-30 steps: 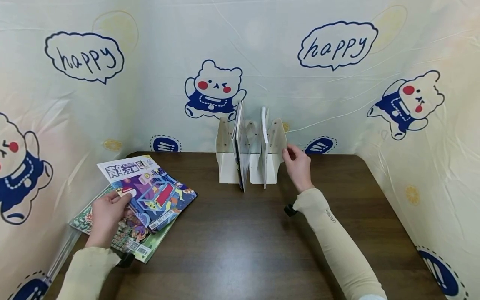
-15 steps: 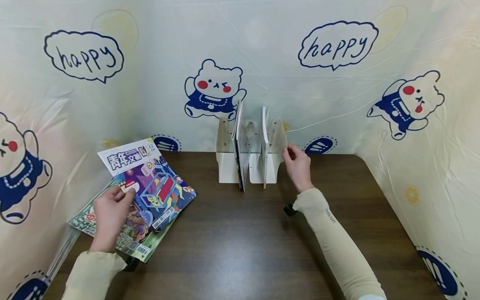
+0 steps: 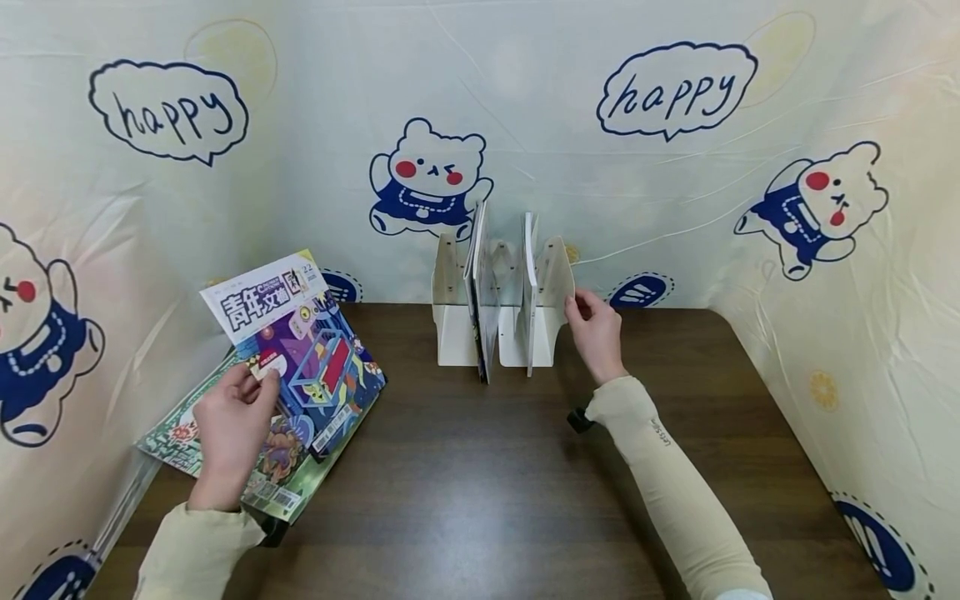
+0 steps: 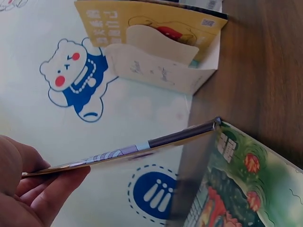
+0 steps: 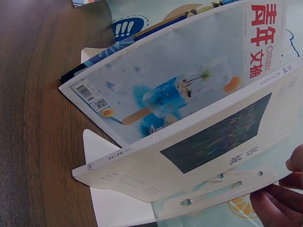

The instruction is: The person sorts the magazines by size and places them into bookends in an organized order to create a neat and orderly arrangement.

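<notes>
My left hand (image 3: 236, 412) pinches a colourful purple-and-blue magazine (image 3: 303, 354) by its near edge and tilts its far end up off the table; the left wrist view shows its thin edge (image 4: 142, 146) held between my fingers (image 4: 33, 194). Under it lies a green magazine (image 3: 281, 471), also seen below the lifted one (image 4: 236, 189). My right hand (image 3: 596, 329) holds the right panel of a white divider rack (image 3: 555, 283) at the back of the table. Upright magazines (image 3: 480, 283) stand in the rack, and their covers (image 5: 180, 94) fill the right wrist view.
A dark wooden table (image 3: 487, 483) carries everything. A cream curtain printed with bears and "happy" bubbles (image 3: 675, 92) closes in the back and both sides. The rack's left slot (image 3: 453, 325) stands against the back curtain.
My left hand has lifted the purple magazine's far end higher and turned it more upright, drawing it slightly right. My right hand and the rack have stayed still.
</notes>
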A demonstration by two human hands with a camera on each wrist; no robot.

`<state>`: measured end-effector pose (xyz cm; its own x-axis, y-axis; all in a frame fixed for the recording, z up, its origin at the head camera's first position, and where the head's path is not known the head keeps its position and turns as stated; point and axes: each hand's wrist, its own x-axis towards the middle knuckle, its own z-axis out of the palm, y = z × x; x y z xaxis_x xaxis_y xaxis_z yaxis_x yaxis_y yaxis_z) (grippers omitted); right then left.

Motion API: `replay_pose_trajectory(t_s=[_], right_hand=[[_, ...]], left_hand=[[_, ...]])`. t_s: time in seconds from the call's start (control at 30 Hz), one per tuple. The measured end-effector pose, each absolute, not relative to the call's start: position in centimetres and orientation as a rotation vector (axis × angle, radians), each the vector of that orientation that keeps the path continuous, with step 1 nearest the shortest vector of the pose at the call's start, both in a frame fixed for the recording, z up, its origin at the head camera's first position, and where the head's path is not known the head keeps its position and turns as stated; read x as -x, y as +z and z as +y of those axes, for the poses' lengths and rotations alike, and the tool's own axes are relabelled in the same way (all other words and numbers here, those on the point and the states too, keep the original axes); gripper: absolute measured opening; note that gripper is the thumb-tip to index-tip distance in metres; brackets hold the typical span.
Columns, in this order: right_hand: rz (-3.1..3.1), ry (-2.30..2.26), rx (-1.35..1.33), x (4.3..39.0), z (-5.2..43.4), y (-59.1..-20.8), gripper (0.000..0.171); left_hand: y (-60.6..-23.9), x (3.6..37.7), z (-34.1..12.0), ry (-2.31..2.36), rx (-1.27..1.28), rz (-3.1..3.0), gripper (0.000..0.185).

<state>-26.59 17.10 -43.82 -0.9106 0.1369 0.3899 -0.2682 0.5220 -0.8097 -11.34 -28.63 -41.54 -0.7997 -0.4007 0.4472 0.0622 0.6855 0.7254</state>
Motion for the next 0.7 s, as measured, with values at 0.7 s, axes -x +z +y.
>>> replay_pose_trajectory(t_s=[0.7], right_hand=[[-2.335, 1.378, -0.108, 26.6, 17.0, -43.8, 0.030]], left_hand=[[-40.2, 10.2, -26.1, -0.931, 0.076, -2.191, 0.008]])
